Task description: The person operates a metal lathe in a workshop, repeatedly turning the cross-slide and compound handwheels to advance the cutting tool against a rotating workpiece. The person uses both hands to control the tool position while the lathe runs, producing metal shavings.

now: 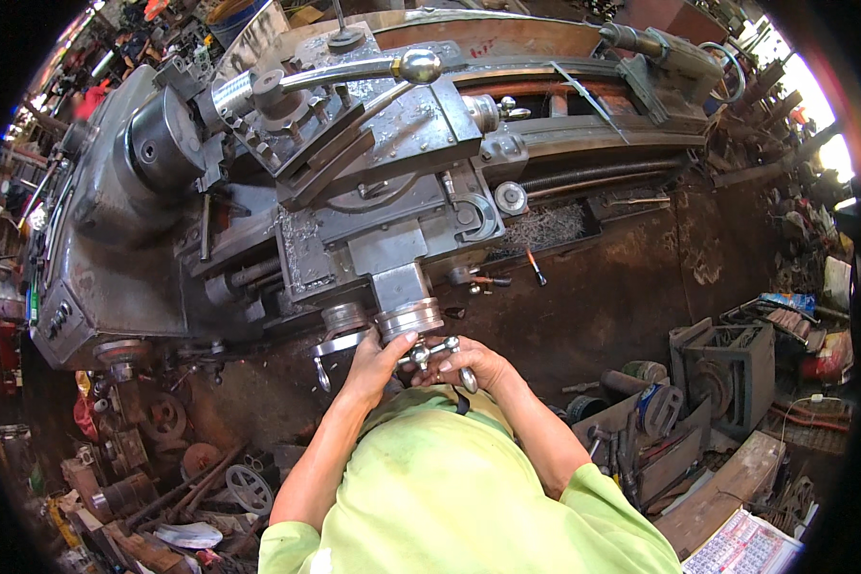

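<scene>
At the front of a metal lathe, my left hand (371, 365) is closed around the left side of a ball crank handle (419, 356), its thumb near the ringed dial collar (409, 319). My right hand (478, 362) grips the same crank from the right, fingers curled around its arms; some fingertips are hidden. Behind the collar sits the cross slide (387, 251). Above it stands the tool post (279, 107) with a long ball-ended lever (359, 71). To the left, the chuck (165, 145) holds a shiny round metal workpiece (231, 96) close to the tool post.
A second handwheel (340, 346) lies just left of my hands. Metal chips (304, 251) litter the carriage. The tailstock (665, 62) is at the far right of the bed. Scrap parts, a spoked wheel (250, 489) and a grey metal frame (737, 368) crowd the floor.
</scene>
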The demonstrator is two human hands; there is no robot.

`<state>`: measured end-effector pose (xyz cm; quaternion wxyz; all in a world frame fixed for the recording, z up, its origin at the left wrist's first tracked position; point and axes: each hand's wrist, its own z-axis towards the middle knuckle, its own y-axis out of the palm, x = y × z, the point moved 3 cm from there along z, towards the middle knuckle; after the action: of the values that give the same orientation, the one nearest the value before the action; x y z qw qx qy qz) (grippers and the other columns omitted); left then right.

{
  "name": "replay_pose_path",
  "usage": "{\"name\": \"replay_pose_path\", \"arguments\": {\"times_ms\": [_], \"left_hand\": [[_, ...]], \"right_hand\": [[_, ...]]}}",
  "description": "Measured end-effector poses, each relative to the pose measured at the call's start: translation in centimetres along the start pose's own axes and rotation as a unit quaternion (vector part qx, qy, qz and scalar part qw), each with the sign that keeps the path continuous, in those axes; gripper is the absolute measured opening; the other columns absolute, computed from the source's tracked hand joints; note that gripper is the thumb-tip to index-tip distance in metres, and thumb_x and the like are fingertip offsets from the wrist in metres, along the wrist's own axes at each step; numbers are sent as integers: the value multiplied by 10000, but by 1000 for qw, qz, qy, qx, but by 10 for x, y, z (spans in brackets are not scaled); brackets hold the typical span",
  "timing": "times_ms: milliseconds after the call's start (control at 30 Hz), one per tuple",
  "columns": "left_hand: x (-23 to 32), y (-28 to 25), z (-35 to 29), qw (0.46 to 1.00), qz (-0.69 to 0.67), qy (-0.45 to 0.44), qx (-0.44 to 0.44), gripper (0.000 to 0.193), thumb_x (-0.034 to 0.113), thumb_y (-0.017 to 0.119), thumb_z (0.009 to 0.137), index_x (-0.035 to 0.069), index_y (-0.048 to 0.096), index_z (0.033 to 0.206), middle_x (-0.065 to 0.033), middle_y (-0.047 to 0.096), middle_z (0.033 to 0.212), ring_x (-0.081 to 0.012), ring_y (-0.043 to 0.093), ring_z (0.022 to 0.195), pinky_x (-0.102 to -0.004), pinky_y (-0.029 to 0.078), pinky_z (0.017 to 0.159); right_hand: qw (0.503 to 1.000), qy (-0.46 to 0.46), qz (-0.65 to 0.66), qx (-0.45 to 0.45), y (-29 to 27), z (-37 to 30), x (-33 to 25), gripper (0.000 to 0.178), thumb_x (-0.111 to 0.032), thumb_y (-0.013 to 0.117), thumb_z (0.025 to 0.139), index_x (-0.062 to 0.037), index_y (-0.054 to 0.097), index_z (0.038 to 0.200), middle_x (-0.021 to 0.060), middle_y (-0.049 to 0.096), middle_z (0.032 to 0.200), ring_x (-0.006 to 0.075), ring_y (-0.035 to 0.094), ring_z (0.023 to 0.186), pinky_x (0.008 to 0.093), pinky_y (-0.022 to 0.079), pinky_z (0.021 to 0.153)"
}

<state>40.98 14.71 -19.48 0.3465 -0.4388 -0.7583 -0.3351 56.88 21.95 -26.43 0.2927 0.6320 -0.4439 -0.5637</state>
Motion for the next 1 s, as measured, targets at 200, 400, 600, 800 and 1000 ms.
{"name": "replay_pose_path", "arguments": {"times_ms": [200, 400, 600, 800, 1000], "left_hand": [[-18, -24, -9, 1000, -9, -13, 4, 615, 325, 654, 919, 1, 453, 1401, -101, 563, 1313, -196, 527, 1164, -351, 421, 983], [-55, -72, -51, 995, -20, -89, 44, 609, 377, 633, 943, 42, 467, 1423, -91, 632, 1222, -180, 646, 1022, -318, 515, 846], [-119, -123, -102, 956, 146, -201, 157, 750, 484, 674, 893, 16, 465, 1441, -124, 678, 1157, -183, 641, 1026, -329, 485, 887], [-182, -178, -171, 896, 226, -249, 291, 691, 445, 692, 858, -53, 567, 1321, -167, 683, 1153, -229, 657, 990, -346, 508, 881], [-213, -210, -197, 861, 202, -312, 348, 614, 393, 709, 853, -64, 617, 1254, -210, 672, 1188, -274, 652, 1070, -350, 495, 929]], "right_hand": [[989, -13, -31, 146, -65, -26, -18, 693, -417, 696, 888, 35, 488, 1371, 233, 608, 1266, 319, 630, 1115, 431, 519, 935], [656, -52, -397, 640, -202, -88, -86, 532, -286, 720, 812, 59, 616, 1203, 224, 690, 1109, 307, 662, 1055, 394, 489, 910], [724, 55, -348, 593, -302, -73, -106, 738, -131, 736, 781, 104, 418, 1403, 235, 606, 1250, 309, 579, 1151, 396, 440, 988], [704, 190, -362, 580, -303, -61, -160, 221, -125, 760, 789, 20, 683, 936, 51, 540, 580, 172, 461, 441, 383, 311, 413], [660, -69, -456, 593, -231, -28, -265, 383, -232, 701, 789, 103, 678, 975, 232, 693, 969, 351, 663, 949, 433, 498, 830]]}}
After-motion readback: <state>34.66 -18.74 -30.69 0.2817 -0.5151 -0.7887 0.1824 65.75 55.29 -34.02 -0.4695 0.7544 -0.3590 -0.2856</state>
